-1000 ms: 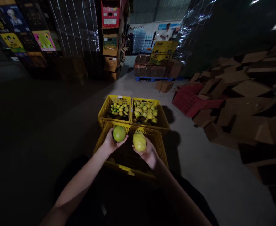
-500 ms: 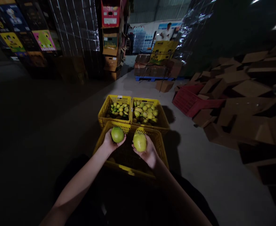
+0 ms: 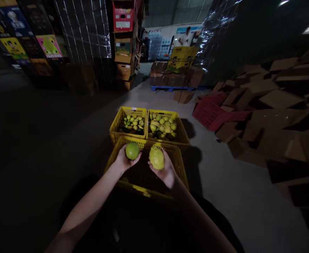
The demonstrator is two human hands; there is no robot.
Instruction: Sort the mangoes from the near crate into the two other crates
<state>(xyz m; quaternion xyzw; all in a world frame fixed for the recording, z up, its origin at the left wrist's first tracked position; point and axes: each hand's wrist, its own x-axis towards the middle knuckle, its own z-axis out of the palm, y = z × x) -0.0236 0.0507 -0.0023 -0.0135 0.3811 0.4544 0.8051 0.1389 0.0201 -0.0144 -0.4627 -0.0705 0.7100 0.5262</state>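
Observation:
My left hand (image 3: 122, 161) is closed round a smooth, round green citrus fruit (image 3: 132, 150). A lumpy yellow lemon (image 3: 157, 158) rests in my right hand (image 3: 167, 173), the fingers curled under and around it. Both fruits are held up side by side, apart from each other, over the near yellow crate (image 3: 181, 165). The inside of that crate is dark, so its contents are hard to make out. Just beyond it, small green and yellow fruits (image 3: 133, 123) fill part of the far left crate (image 3: 114, 123), and larger yellowish fruits (image 3: 163, 127) lie in the far right crate (image 3: 183, 129).
To the right, a red plastic crate (image 3: 209, 113) lies tipped against a heap of flattened cardboard boxes (image 3: 273, 123). Stacked cartons (image 3: 123, 49) stand at the back, beside a loaded blue pallet (image 3: 167, 88). Grey floor (image 3: 217, 175) surrounds the yellow crates.
Both fruits have turned slightly in my hands, the lemon showing its lumpy top more. The green fruit has shifted a little to the right. The crates stay put.

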